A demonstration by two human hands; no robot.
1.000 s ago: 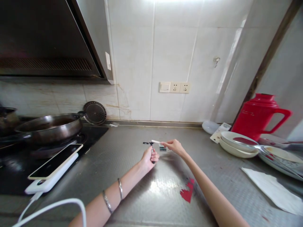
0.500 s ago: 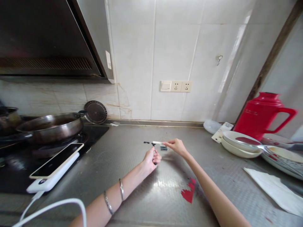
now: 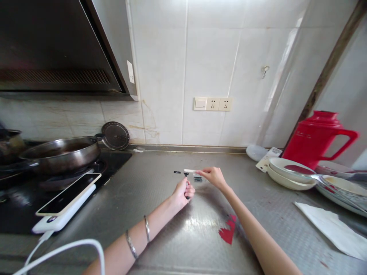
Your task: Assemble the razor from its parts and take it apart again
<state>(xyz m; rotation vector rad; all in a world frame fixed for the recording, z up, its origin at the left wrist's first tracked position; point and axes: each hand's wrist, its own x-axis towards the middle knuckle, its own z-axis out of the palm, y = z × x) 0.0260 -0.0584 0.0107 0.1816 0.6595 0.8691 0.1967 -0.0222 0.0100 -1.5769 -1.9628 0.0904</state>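
- Left fingers (image 3: 189,190) wrapped around one black-handled tool (image 3: 186,174), apparently so its head sits exposed beyond them
- Right fingers (image 3: 200,173) pinching one white stick (image 3: 189,170) by its end, seemingly to leave the rest free near the tool's head
- Just beside the right fingers: dark pieces (image 3: 197,178), too small to count
- Beyond the left fingers, leftward: one black piece (image 3: 177,172)
- Nearer than the fingers: one red scrap (image 3: 228,230) on the bench (image 3: 155,187)

"What's on the left?"
"A steel pan (image 3: 75,156) on the black stove (image 3: 116,160), and a phone (image 3: 69,194) lying on a white device (image 3: 64,219)."
"And the right?"
"A red thermos (image 3: 312,139) stands behind two stacked pale bowls (image 3: 289,183), with a white paper sheet (image 3: 329,225) nearer."
"The wall (image 3: 160,65)?"
"A socket panel (image 3: 212,104) and a small hook (image 3: 265,71)."
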